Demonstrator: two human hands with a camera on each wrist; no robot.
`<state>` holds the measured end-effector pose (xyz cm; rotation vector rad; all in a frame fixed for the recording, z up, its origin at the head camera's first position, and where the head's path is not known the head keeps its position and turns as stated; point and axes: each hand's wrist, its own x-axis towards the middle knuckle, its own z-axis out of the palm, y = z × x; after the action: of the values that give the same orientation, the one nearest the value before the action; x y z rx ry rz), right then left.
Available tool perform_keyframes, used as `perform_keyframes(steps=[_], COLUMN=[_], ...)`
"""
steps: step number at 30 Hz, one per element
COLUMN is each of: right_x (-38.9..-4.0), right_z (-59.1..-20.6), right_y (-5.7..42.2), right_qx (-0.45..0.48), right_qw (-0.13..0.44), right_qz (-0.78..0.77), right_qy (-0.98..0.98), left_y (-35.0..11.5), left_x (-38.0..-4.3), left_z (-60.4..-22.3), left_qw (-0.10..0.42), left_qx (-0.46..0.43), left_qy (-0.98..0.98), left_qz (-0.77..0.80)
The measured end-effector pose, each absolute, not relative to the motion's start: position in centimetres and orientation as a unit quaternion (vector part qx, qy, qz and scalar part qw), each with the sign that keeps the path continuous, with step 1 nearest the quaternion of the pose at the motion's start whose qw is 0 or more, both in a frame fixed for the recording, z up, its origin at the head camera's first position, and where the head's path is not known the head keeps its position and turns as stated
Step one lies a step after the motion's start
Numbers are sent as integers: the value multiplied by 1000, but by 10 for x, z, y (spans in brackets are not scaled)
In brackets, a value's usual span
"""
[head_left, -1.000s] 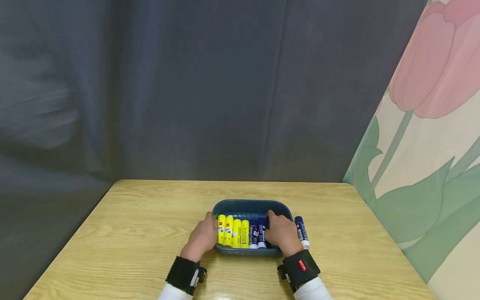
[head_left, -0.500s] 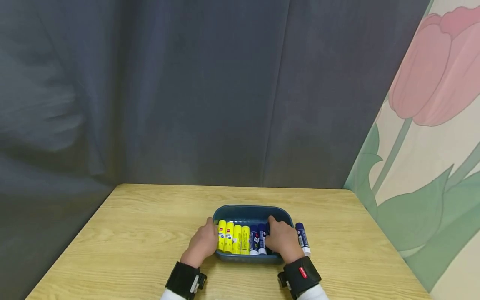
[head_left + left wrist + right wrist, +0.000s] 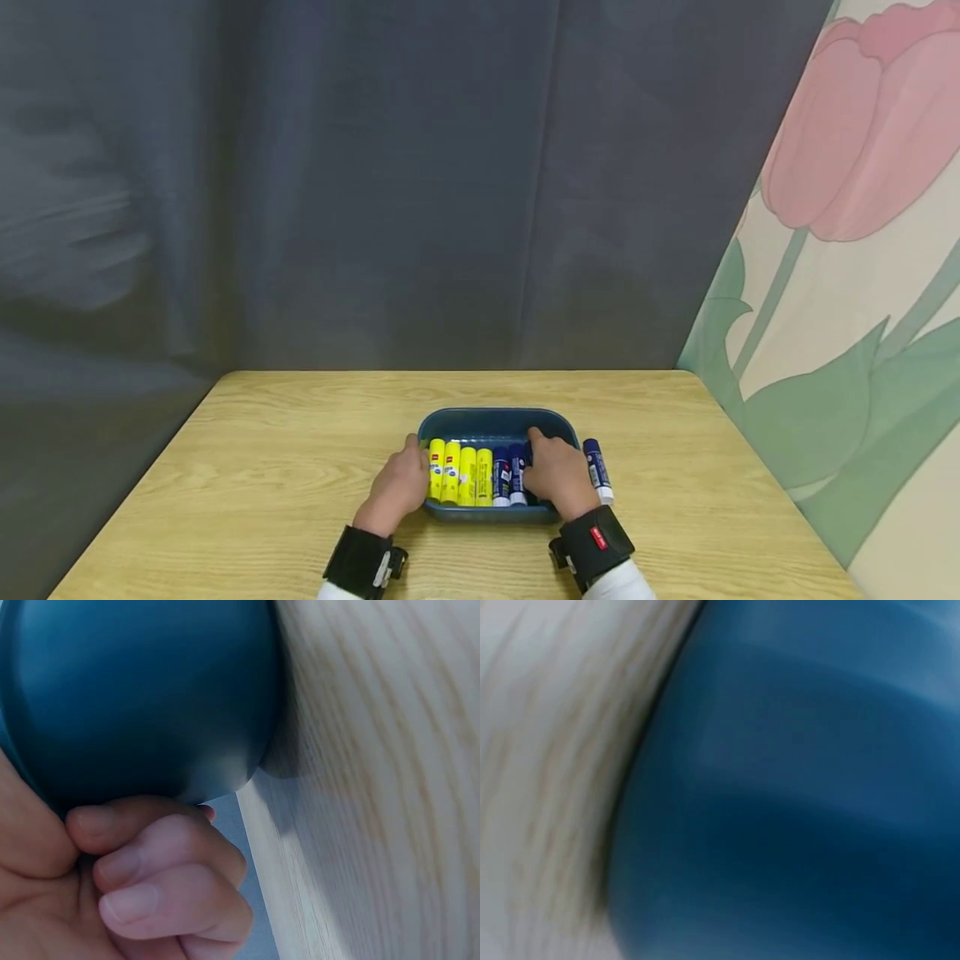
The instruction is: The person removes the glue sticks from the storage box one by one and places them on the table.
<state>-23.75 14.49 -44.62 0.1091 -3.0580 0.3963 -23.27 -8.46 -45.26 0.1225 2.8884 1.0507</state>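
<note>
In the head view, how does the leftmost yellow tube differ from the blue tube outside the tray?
The yellow tube lies inside the tray; the blue tube lies outside, on the table. The yellow tube shows no white end; the blue tube has one, nearer the person. Both are cylindrical.

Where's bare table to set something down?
Free: table left of the left hand, right of the loose blue tube, between bin and curtain, and between the wristbands. Crowded: the bin's near side, lined with yellow tubes and blue tubes, and around the right hand.
</note>
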Motion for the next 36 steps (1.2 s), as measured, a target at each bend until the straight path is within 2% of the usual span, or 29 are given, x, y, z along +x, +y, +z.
perform_keyframes(steps=[36], right_x=[-236], right_z=[-441], right_y=[137], right_qx=[27], right_qw=[7], right_qz=[131], right_qy=[-991], left_y=[-92], left_x=[-231], left_z=[-454], left_qw=[41], left_qx=[31], left_qy=[937], left_qz=[346])
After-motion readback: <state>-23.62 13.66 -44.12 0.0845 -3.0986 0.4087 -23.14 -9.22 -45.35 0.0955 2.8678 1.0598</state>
